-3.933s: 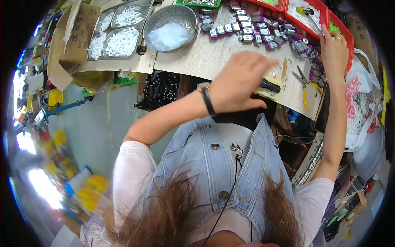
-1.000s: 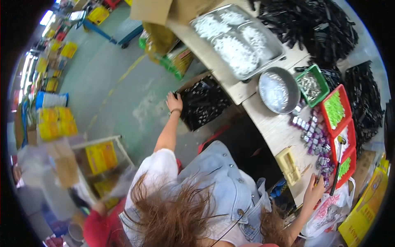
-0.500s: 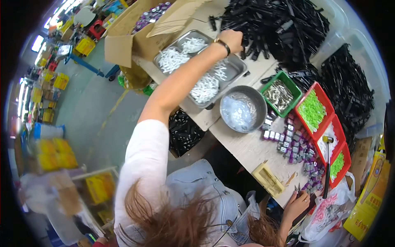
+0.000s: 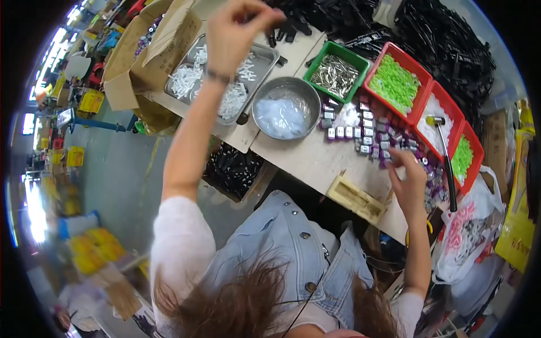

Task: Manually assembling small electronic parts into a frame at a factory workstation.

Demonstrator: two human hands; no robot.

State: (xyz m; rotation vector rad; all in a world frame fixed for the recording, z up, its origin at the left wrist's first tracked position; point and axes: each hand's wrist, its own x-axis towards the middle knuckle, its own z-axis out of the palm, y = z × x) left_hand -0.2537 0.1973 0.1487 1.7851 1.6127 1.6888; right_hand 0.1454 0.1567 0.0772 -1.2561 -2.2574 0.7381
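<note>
Fingers of your left hand are pinching together above the metal tray of white parts; whether they are gripping anything, I cannot tell. Your right hand is lying on the bench, fingers curling over small purple blocks, beside the steel bowl.
</note>
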